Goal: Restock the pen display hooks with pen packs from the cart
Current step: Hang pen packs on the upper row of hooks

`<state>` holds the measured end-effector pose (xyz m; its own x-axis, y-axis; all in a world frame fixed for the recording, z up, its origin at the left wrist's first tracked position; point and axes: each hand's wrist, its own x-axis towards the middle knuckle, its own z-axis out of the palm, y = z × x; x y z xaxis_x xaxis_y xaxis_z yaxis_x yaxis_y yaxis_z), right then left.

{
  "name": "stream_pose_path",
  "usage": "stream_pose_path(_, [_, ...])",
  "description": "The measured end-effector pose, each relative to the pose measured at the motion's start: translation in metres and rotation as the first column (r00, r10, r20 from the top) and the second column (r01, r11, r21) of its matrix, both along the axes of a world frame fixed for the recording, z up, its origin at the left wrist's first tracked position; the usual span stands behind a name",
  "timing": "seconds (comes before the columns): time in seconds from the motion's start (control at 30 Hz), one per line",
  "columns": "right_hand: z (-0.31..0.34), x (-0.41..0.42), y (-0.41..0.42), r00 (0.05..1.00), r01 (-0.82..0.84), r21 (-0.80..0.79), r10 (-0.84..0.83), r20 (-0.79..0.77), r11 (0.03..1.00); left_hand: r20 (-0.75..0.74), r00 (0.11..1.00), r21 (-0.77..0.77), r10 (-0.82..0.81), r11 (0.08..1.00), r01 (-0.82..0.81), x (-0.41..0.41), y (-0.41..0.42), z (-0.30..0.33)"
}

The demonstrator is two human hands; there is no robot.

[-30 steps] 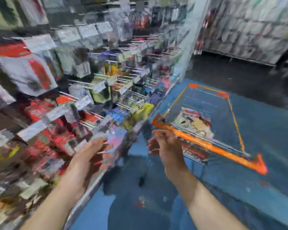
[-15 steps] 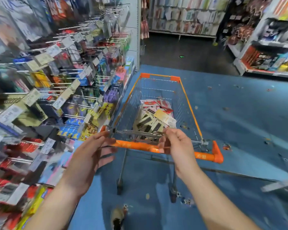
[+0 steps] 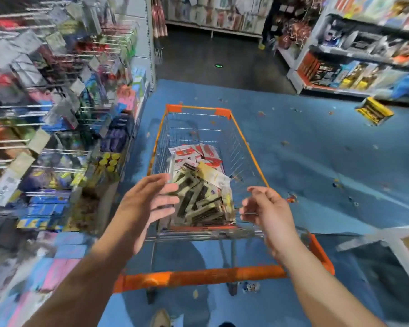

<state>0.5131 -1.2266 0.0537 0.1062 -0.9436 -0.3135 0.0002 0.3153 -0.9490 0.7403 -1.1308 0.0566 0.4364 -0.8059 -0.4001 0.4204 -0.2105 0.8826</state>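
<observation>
A wire cart with orange rim and handle stands straight ahead on the blue floor. Inside lies a heap of pen packs, red-and-white ones at the far end, yellow-and-black ones nearer. My left hand hovers over the cart's near left corner, fingers spread, holding nothing. My right hand hangs over the near right side, fingers loosely curled and empty. The pen display hooks fill the left side, blurred, with packs and price tags hanging on metal pegs.
Shelves of boxed goods run along the right. A yellow box sits on the floor at right. A white shelf edge juts in at lower right. Small litter dots the blue floor.
The view swung from the hooks to the cart. Both hands moved forward past the orange handle and now reach over the basket above the pen packs.
</observation>
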Motion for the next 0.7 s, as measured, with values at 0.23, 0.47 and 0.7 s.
stream_pose_path(0.23, [-0.036,0.007,-0.064,0.995,-0.03,0.087,0.038,-0.097,0.996,-0.028,0.997,0.121,-0.077,0.989,0.08,0.021,-0.078,-0.032])
stream_pose_path(0.47, [-0.117,0.023,-0.151,0.986,-0.088,0.341,0.131,-0.104,0.936,0.015,1.0,0.304,-0.024,0.953,0.018,0.021,-0.155,-0.082])
stream_pose_path(0.7, [-0.216,0.042,-0.2,0.973,-0.007,0.589,0.142,-0.182,0.808,-0.01,0.999,0.5,0.04,0.866,-0.03,0.02,-0.212,-0.16])
